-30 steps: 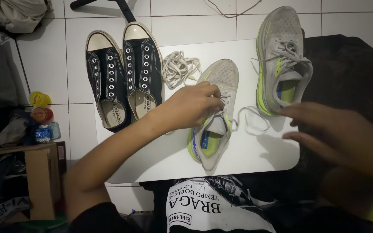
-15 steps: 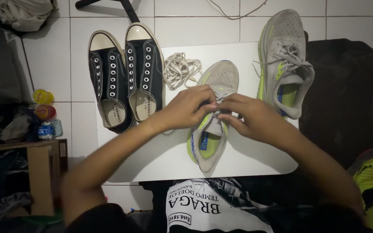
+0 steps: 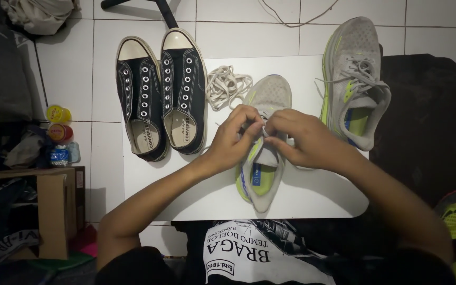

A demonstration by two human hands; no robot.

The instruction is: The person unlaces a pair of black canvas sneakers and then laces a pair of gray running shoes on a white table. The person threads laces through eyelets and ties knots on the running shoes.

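- Landmark: white board [image 3: 312, 203] on the tiled floor; everything is placed relative to it.
- Far left of the board: cardboard box [image 3: 54, 211] and small yellow and red tubs [image 3: 56, 122], well apart from the hands.
- On the board's left edge, half over the tiles: pair of black canvas sneakers [image 3: 162, 97], toes pointing away, eyelets empty, no laces in.
- Top middle of the board: loose bundle of cream laces [image 3: 227, 86], just beside the right black sneaker, untouched.
- Centre of the board: grey running shoe with lime sole [image 3: 262, 174], toe away from the person, heel toward them. This is the shoe being worked on.
- Left hand [image 3: 236, 137] over the shoe's lacing area, fingers curled tight, pinching something small at the tongue; likely lace, too hidden to tell for sure.
- Right hand [image 3: 296, 138] touching the left, fingers closed in the same pinch over the eyelets.
- Judgement: good lacing here needs the shoe kept flat on the board, one hand steadying the eyelet row while the other feeds, with even tension.
- Right edge of the board: second grey running shoe [image 3: 354, 79], laced, partly off onto the dark mat [image 3: 428, 116].
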